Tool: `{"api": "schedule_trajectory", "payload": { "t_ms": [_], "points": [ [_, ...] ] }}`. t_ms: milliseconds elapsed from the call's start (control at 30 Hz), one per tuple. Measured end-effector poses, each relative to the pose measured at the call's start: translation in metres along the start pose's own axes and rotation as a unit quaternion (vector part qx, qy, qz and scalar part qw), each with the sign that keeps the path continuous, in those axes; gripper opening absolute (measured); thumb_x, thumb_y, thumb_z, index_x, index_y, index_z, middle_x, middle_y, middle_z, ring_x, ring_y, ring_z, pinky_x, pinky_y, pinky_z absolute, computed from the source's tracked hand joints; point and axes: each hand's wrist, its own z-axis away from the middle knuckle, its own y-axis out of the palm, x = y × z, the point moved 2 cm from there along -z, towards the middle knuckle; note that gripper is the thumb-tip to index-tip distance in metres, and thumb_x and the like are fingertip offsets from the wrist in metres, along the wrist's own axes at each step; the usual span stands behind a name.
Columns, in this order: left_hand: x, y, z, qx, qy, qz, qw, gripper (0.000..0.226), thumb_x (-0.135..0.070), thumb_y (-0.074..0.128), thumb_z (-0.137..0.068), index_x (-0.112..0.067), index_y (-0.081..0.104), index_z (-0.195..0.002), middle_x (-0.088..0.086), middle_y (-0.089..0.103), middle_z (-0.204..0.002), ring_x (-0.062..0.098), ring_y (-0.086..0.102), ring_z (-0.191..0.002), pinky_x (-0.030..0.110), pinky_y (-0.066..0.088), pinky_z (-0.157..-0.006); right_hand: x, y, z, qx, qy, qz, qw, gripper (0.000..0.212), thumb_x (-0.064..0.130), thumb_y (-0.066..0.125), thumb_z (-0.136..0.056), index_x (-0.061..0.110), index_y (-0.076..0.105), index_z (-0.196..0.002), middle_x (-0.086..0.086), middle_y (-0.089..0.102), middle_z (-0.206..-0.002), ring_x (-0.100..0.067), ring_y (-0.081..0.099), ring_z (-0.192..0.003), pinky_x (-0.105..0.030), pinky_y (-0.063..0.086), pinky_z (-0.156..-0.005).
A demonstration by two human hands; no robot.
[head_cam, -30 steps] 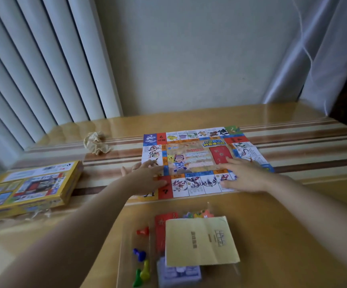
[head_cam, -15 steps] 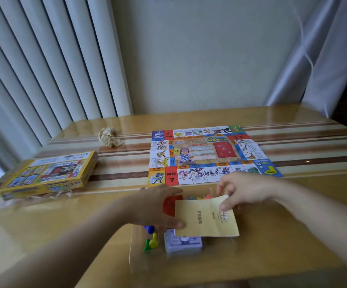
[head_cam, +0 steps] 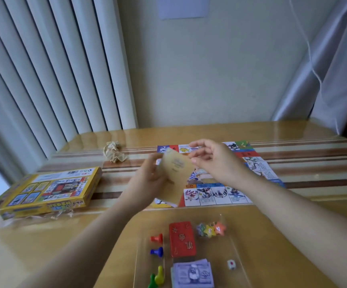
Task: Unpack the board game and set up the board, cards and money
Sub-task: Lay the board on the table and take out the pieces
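On my feed the left grip point(head_cam: 149, 177) is closed round the near left edge of a pale yellow folded paper sheet point(head_cam: 175, 171), holding it up in the air, tilted, above the left part of the board. The sheet is motion-blurred. I can make out faint print near its middle but cannot read it.

The right grip point(head_cam: 214, 161) hovers at the sheet's upper right edge with its fingers loosely curled. I cannot tell whether thumb and forefinger pinch the paper or only touch it.

Below both lies the colourful square game board point(head_cam: 216, 196), flat on the glossy wooden table point(head_cam: 293, 225), bordered with picture squares.

Closer to me sits a clear plastic tray point(head_cam: 238, 244) holding:
- a red card deck point(head_cam: 182, 239)
- a purple stack of paper money point(head_cam: 192, 274) just below the deck
- a cluster of coloured star tokens point(head_cam: 210, 229)
- a white die point(head_cam: 231, 264)
- four plastic pawns down the left side: red point(head_cam: 156, 238), blue point(head_cam: 157, 251), yellow point(head_cam: 159, 272) and green point(head_cam: 152, 282)

The yellow cardboard game box point(head_cam: 50, 192) lies well to the left. A crumpled beige paper wad point(head_cam: 113, 151) sits beyond it.
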Motion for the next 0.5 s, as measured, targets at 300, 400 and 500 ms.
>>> {"api": "schedule_trajectory", "payload": {
  "t_ms": [300,400,500],
  "points": [
    [0.101,-0.050,-0.022,-0.084,-0.191,-0.261,0.943,0.048,-0.002,0.047,-0.091,-0.017,0.046,-0.136,0.013,0.035,-0.142,0.028,0.050,-0.108,0.028,0.043,-0.075,-0.034,0.024,0.023,0.242,0.070,0.151,0.956,0.015,0.027,0.065,-0.088,0.029,0.064,-0.103,0.010,0.067,-0.101,-0.006,0.062,-0.093,-0.019,0.047,-0.083],
    [0.102,-0.047,-0.024,-0.058,-0.193,-0.353,0.914,0.051,-0.001,0.047,-0.089,-0.020,0.047,-0.136,0.010,0.018,-0.153,0.033,0.032,-0.131,0.042,0.044,-0.098,-0.028,0.026,0.031,0.288,0.047,0.202,0.935,0.014,0.028,0.065,-0.088,0.034,0.066,-0.101,0.018,0.066,-0.102,0.003,0.059,-0.093,-0.007,0.042,-0.075],
    [0.087,-0.038,-0.022,-0.037,-0.132,-0.416,0.899,0.051,-0.006,0.049,-0.089,-0.025,0.046,-0.137,0.007,0.020,-0.153,0.032,0.024,-0.138,0.045,0.032,-0.109,-0.020,0.027,0.037,0.303,0.035,0.226,0.925,0.020,0.029,0.064,-0.088,0.034,0.066,-0.107,0.023,0.062,-0.111,0.005,0.053,-0.105,-0.009,0.040,-0.085]
  ]
}}
